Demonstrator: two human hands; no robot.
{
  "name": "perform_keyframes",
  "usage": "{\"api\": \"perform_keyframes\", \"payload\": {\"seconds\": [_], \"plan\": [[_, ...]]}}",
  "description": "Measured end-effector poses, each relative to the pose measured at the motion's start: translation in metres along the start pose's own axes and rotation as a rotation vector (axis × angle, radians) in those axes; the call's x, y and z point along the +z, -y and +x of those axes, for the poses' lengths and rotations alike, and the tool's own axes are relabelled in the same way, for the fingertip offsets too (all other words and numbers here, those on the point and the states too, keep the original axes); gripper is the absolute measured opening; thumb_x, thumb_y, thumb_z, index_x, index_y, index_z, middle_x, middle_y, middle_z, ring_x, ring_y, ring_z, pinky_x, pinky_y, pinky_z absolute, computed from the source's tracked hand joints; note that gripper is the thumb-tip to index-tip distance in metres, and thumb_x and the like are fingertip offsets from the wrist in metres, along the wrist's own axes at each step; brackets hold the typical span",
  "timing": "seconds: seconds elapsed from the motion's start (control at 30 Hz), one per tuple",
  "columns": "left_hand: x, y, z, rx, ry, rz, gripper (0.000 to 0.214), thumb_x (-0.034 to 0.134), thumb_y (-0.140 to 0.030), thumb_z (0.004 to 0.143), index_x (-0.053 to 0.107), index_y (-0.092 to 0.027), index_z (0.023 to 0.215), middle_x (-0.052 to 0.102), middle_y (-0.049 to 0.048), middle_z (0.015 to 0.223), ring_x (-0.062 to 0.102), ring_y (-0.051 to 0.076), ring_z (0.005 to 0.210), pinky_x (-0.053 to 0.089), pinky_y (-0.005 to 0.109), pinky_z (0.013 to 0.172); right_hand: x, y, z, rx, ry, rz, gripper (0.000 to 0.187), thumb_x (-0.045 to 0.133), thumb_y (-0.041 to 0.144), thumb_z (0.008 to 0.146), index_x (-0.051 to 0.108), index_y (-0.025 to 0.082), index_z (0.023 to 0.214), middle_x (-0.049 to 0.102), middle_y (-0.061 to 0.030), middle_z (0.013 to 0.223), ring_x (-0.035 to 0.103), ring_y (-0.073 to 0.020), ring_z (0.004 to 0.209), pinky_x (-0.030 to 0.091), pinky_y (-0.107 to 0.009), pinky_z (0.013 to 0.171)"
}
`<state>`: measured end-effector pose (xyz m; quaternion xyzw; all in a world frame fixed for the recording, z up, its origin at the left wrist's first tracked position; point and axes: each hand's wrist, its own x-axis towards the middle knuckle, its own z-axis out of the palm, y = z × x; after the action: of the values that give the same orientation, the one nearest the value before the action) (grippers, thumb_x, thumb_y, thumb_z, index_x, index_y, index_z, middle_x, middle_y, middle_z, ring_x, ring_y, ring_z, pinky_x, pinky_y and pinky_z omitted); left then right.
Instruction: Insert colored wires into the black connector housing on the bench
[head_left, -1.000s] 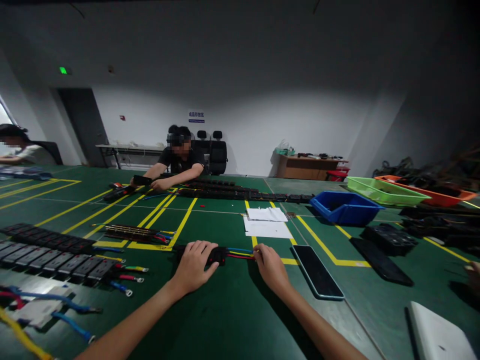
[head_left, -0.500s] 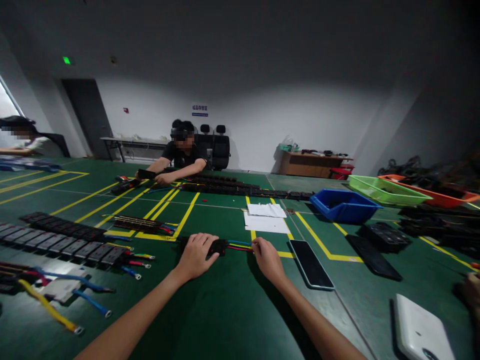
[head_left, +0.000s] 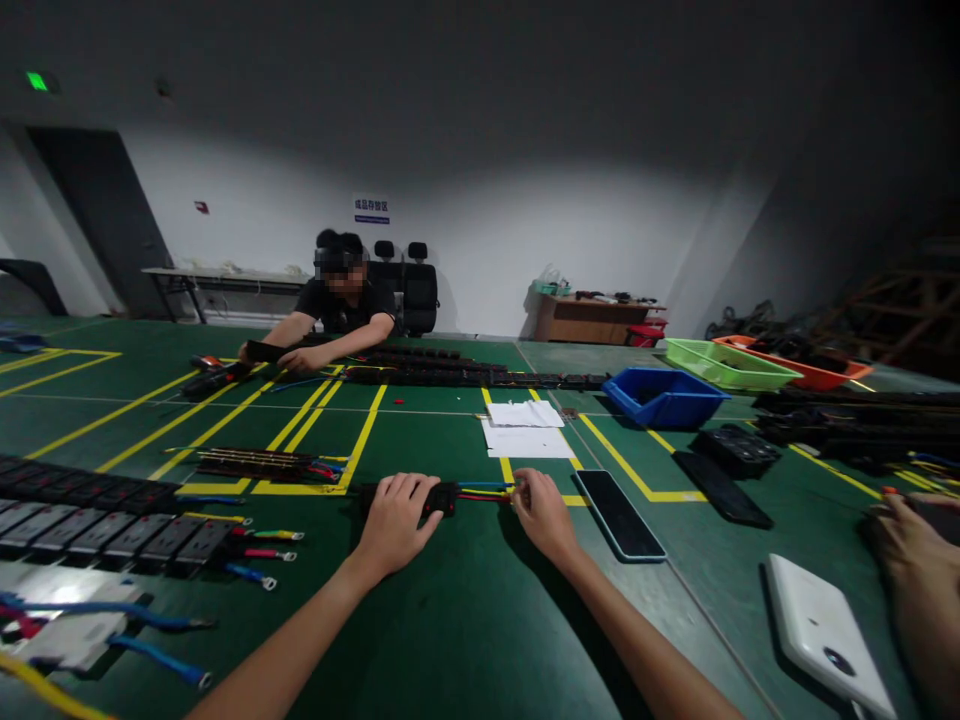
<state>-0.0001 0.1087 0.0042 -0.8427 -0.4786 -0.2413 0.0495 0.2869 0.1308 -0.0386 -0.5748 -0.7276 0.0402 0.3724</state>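
Left hand (head_left: 399,522) clasped over black module (head_left: 445,499), right hand (head_left: 541,512) in narrow pinch on its coloured wires (head_left: 484,493).

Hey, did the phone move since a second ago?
No, it seems not. The phone hasn't gone either way: its left edge still meets the yellow tape beside the right hand.

L grip (head_left: 399,520) & R grip (head_left: 543,515), both bare, w/ slim, tapering, likewise bare forearms (head_left: 311,620)
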Motion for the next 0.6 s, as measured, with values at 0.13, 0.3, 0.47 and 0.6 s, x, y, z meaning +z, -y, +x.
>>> {"api": "perform_keyframes", "payload": {"seconds": [0.13, 0.3, 0.47, 0.6], "plan": [[0.001, 0.001, -0.001, -0.001, 0.0, -0.015, 0.043, 0.053, -0.04, 0.096, 0.054, -0.024, 0.135, 0.063, 0.0096, 0.126, 0.056, 0.028, 0.116, 0.039, 0.049, 0.103, -0.004, 0.0, -0.002, 0.047, -0.068, -0.044, 0.016, 0.05, 0.021, 0.088, 0.06, 0.02, 0.099, 0.065, -0.0062, 0.086, 0.057, -0.0237, 0.084, 0.041, -0.034, 0.076], [-0.001, -0.001, 0.0, -0.011, 0.008, -0.014, 0.042, 0.055, -0.039, 0.095, 0.054, -0.023, 0.135, 0.063, 0.0088, 0.126, 0.055, 0.028, 0.117, 0.039, 0.049, 0.104, -0.01, 0.003, -0.004, 0.117, -0.07, -0.173, 0.015, 0.052, 0.015, 0.084, 0.062, 0.022, 0.092, 0.066, -0.0044, 0.084, 0.056, -0.0232, 0.082, 0.035, -0.033, 0.072], [-0.001, 0.0, 0.001, 0.009, 0.008, 0.003, 0.041, 0.054, -0.038, 0.095, 0.055, -0.023, 0.133, 0.063, 0.0096, 0.126, 0.055, 0.028, 0.116, 0.039, 0.048, 0.102, -0.014, 0.009, -0.005, 0.125, -0.088, -0.206, 0.022, 0.049, 0.01, 0.084, 0.063, 0.021, 0.097, 0.068, -0.0046, 0.089, 0.057, -0.0231, 0.087, 0.033, -0.033, 0.073], [0.0, 0.001, 0.001, 0.012, 0.002, 0.006, 0.042, 0.053, -0.039, 0.096, 0.054, -0.023, 0.134, 0.063, 0.0093, 0.126, 0.055, 0.028, 0.117, 0.039, 0.048, 0.102, -0.02, 0.008, -0.005, 0.048, -0.106, -0.265, 0.028, 0.052, 0.008, 0.081, 0.065, 0.021, 0.102, 0.069, -0.0057, 0.094, 0.057, -0.0238, 0.093, 0.033, -0.034, 0.079]]}}
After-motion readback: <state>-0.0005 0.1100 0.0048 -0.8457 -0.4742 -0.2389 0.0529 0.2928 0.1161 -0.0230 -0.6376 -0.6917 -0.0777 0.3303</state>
